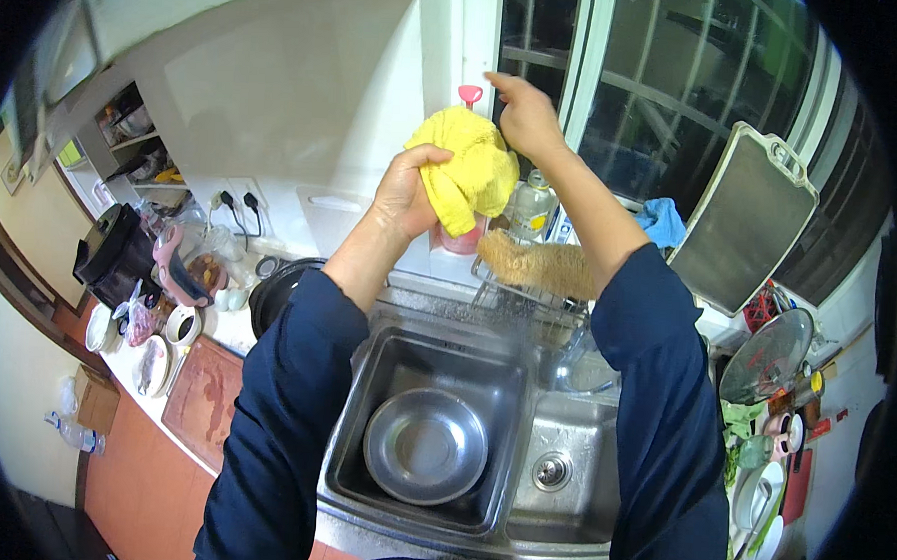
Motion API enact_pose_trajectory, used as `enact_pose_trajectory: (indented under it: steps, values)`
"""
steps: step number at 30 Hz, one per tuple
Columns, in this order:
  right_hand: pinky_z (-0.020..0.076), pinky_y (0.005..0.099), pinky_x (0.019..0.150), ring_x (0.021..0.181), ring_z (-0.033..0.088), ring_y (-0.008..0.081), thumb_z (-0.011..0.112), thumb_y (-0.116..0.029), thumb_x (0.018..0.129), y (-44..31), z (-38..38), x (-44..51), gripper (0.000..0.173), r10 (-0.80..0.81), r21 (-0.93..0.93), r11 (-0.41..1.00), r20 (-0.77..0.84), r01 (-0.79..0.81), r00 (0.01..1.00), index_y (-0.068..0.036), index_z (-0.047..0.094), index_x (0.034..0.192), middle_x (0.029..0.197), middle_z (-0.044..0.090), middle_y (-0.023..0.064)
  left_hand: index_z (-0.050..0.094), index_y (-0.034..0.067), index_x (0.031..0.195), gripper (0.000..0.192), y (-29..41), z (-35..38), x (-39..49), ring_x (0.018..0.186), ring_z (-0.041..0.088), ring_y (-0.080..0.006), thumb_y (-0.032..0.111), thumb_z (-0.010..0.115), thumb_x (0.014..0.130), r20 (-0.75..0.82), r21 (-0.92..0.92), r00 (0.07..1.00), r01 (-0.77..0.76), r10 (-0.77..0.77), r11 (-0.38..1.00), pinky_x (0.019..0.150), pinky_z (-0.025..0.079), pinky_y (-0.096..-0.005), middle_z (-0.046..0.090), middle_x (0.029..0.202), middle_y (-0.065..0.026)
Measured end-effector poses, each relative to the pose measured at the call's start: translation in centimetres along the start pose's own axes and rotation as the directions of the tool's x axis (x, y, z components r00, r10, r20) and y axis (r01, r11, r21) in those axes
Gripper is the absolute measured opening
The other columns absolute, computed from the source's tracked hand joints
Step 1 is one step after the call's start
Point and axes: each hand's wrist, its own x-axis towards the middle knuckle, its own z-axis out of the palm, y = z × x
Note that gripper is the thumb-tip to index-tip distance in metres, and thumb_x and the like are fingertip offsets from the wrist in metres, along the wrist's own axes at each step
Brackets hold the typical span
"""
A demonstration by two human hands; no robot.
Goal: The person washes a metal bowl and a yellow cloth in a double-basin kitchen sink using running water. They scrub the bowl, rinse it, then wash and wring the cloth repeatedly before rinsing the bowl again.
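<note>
A crumpled yellow cloth (469,161) is in the grip of my left hand (409,192), held up above the back edge of the sink. Behind the cloth, a pump bottle shows only its pink pump head (469,94) on top and its pinkish base (463,239) below. My right hand (529,118) is raised just right of the pump head, empty, its index finger stretched out to the left; a gap shows between finger and pump. Below my arms, a round metal basin (426,446) sits in the large left bowl of the steel sink (511,470).
Behind the sink, a tan scrubbing cloth (543,265) lies on a wire rack, near a clear bottle (533,205). A blue cloth (659,222) and an upright cutting board (748,218) stand by the window. At left are a black pan (275,295) and a brown board (205,397).
</note>
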Motion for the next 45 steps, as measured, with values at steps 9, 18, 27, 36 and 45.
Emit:
enact_pose_trajectory:
  steps: [9,18,27,36,45]
  values:
    - [0.0484,0.0375,0.091,0.11,0.056,0.0228,0.039,-0.053,0.094,-7.7,-3.9,-21.1,0.06,0.061,0.671,-0.43,0.689,-0.604,0.722,-0.003,0.047,0.127,0.124,0.054,0.0128,0.041,0.001,0.132,0.058,-1.7,6.4,-14.3,0.117,0.053,-0.029,0.042,0.046,0.093,0.028,0.163,0.956,0.284,-0.293,0.945,0.098,0.044,-0.042,0.052,0.128,-0.0172]
    - [0.0546,0.0363,0.075,0.086,0.065,0.022,0.053,-0.036,0.094,-2.2,-6.6,-45.6,0.04,0.654,0.51,-0.323,0.729,-0.797,0.201,0.003,0.057,0.105,0.098,0.064,0.0121,0.048,-0.003,0.125,0.046,-17.1,0.8,-27.6,0.101,0.061,-0.0185,0.003,0.063,0.082,-0.167,0.287,0.542,0.826,-0.824,0.485,0.088,0.05,-0.0309,0.061,0.115,-0.0108]
    - [0.0509,0.0296,0.071,0.08,0.062,0.0154,0.065,-0.017,0.087,-2.7,-10.4,-49.8,0.016,0.913,0.72,0.04,0.256,-0.693,0.318,-0.005,0.059,0.094,0.084,0.064,0.0062,0.054,0.005,0.114,0.027,-34.0,-0.6,-26.9,0.091,0.063,-0.0172,0.025,0.047,0.097,-0.243,-0.067,0.764,0.601,-0.597,0.796,0.074,0.054,-0.032,0.062,0.107,-0.0063]
    - [0.0439,0.0396,0.054,0.057,0.056,0.0292,0.058,-0.023,0.087,1.1,-8.1,-53.3,0.027,0.705,0.133,0.694,-0.329,-0.708,0.629,0.0,0.059,0.072,0.063,0.057,0.0205,0.06,0.007,0.1,0.039,-42.6,6.2,-24.2,0.078,0.062,-0.0179,0.039,0.037,0.099,-0.499,0.098,0.695,0.638,-0.518,0.763,0.069,0.052,-0.0341,0.063,0.091,-0.0073]
    - [0.0461,0.0448,0.055,0.056,0.061,0.0371,0.059,-0.025,0.078,4.9,-9.0,-52.5,0.029,0.728,0.099,0.669,-0.285,-0.737,0.623,0.0,0.064,0.066,0.061,0.059,0.0243,0.059,0.008,0.103,0.04,-44.0,6.3,-22.1,0.082,0.065,-0.0221,0.037,0.034,0.099,-0.444,-0.124,0.619,0.673,-0.647,0.729,0.072,0.053,-0.0391,0.063,0.099,-0.0094]
